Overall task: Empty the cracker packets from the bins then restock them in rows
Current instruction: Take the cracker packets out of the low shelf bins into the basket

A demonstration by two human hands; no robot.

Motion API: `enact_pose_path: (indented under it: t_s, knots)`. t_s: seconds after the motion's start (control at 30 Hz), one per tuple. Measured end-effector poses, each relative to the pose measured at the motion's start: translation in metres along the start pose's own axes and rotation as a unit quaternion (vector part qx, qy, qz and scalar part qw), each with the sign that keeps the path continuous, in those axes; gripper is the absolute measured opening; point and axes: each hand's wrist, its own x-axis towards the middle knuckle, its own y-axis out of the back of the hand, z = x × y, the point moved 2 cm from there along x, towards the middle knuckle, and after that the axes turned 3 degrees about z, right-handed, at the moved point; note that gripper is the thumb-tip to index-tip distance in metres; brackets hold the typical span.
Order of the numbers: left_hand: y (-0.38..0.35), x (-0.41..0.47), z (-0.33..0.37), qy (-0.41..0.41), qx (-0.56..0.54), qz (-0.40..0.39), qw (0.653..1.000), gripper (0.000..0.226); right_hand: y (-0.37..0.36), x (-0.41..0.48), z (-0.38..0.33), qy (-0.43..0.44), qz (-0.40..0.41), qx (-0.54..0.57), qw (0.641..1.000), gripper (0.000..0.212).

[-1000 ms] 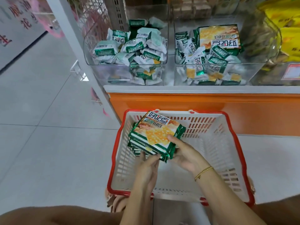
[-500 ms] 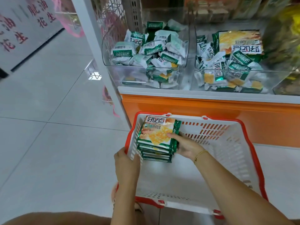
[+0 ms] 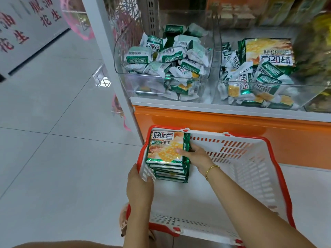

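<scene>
I see left grip point(image 3: 140, 185) clutching basket point(image 3: 250, 158) wall at nine o'clock; right grip point(image 3: 196, 156) clasps packet stack point(image 3: 166, 149), lower packets mostly hidden.

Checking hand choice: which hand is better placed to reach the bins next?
Probably the right. The right hand holds the pack stack at the basket's far corner, nearer the bins; the left hand grips the basket rim, steadying it.
</scene>
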Motion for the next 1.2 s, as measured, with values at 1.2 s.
enact_pose_path:
  t_s: [1.2]
  knots:
    - [0.038,0.073,0.34,-0.456,0.106,-0.047,0.882,0.022,0.212,-0.029,-0.283,0.116,0.247,0.063,0.96,0.027]
